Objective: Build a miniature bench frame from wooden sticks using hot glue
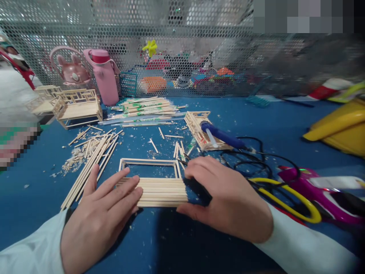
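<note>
A small frame of thin wooden sticks (148, 162) lies in front of me, with a row of sticks (161, 192) side by side across its near part. My left hand (104, 205) rests with outstretched fingers over the left end of this row. At the right end, my right hand (221, 194) is curled, its thumb by the nearest stick. Dark thin tips (184, 159) of a tool poke out beyond its fingers; most of the tool is hidden. Loose long sticks (88, 171) lie beyond my left hand.
A blue glue gun (222, 135) leans on a stick model (196, 129). Its cable runs right, near a purple-and-yellow object (322, 194). Packed sticks (151, 108), a miniature stick bench (80, 106) and a pink bottle (105, 80) stand before a perforated metal panel (128, 49).
</note>
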Tool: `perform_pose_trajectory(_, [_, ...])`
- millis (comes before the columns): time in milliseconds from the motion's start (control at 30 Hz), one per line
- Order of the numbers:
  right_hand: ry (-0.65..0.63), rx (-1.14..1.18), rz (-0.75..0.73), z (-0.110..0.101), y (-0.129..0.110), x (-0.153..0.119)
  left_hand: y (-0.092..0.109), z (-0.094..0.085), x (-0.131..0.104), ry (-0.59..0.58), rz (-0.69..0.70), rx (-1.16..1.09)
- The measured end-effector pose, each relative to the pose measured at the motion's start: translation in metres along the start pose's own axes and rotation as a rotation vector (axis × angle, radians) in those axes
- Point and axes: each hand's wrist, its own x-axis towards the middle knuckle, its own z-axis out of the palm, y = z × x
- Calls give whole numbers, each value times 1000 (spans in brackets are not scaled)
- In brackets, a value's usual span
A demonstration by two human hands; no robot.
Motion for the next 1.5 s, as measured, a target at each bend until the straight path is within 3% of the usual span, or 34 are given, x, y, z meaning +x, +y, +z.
perform_pose_trajectory(233, [28, 56, -117, 8, -5, 1, 1, -9, -6, 76, 3, -137])
perform_pose_trajectory(333, [65, 21, -148, 12, -2, 0, -4, -15, -8, 138, -110, -139])
perform_pose_trajectory(433, [82, -24, -191, 15, 0, 0, -12, -15, -7, 66, -243, -26])
perform_pose_trajectory(600, [53, -59, -189, 17, 0, 0, -17, -10, -4, -61, -301, 73])
perform_pose_trajectory(1200, [52, -1, -163, 19, 0, -3, -12, -12, -3, -106, -281, 48])
perform_pose_trajectory(1500, [105, 0, -202, 19, 2, -1, -23, -8, -7, 20, -216, -53])
